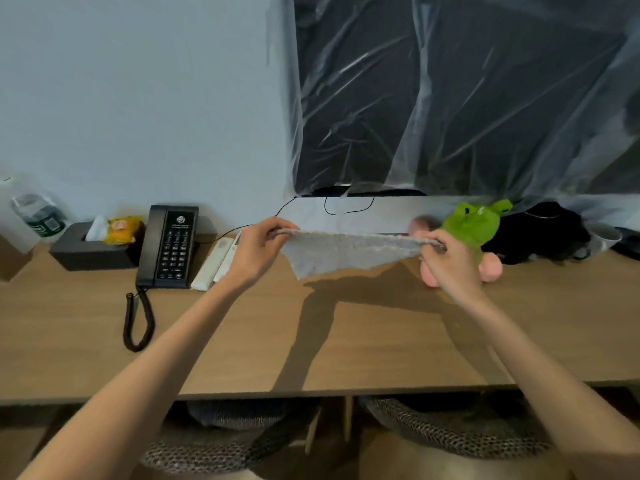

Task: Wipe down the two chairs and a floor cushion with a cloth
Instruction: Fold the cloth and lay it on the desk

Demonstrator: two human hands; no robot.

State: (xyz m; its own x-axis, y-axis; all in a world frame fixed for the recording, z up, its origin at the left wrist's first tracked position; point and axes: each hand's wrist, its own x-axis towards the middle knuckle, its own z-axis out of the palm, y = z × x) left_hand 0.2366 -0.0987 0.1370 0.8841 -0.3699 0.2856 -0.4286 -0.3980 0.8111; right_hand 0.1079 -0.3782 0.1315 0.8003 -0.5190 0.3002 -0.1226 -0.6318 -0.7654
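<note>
Your left hand [258, 249] and right hand [446, 261] each pinched a corner of the cloth [346, 252]; it hung limp, probably light, soft.

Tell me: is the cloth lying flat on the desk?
No, the left hand and the right hand pinch the cloth by its upper edge, stretched in the air above the desk.

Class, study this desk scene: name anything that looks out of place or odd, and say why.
Wrinkled clear plastic sheeting hangs over the dark panel on the wall, an unusual covering. A green plush toy lies on the wooden desk.
</note>
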